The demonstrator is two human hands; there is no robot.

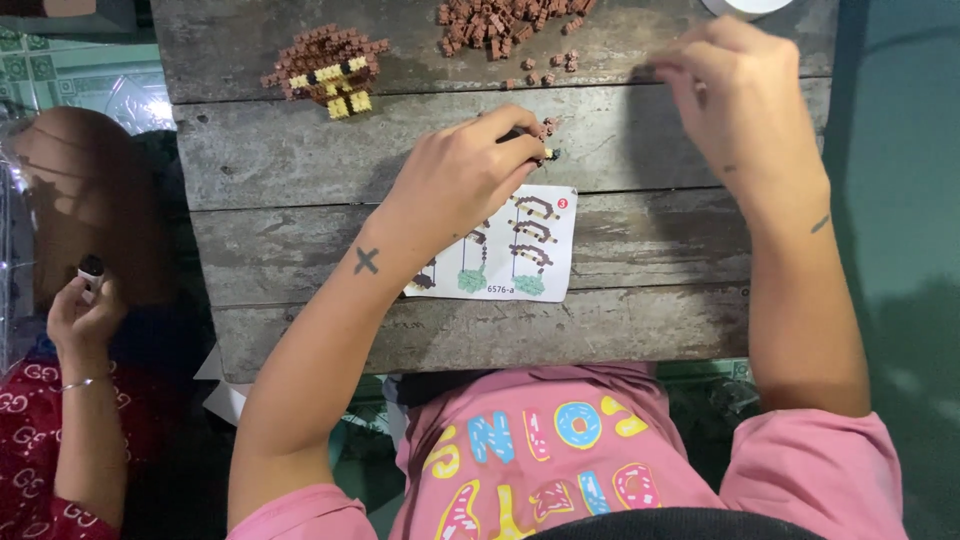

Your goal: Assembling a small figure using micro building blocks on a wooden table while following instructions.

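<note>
My left hand rests on the wooden table, fingers closed on a small brown and yellow brick assembly just above a white instruction sheet. My right hand hovers farther right with its fingertips pinched together near loose brown bricks; whether a brick sits between them cannot be told. A pile of small brown bricks lies at the table's far edge. A finished brown and yellow brick figure lies at the far left.
Another person sits at the left; their hand holds a small dark-tipped object. A white round object peeks in at the top edge. Teal floor lies to the right of the table.
</note>
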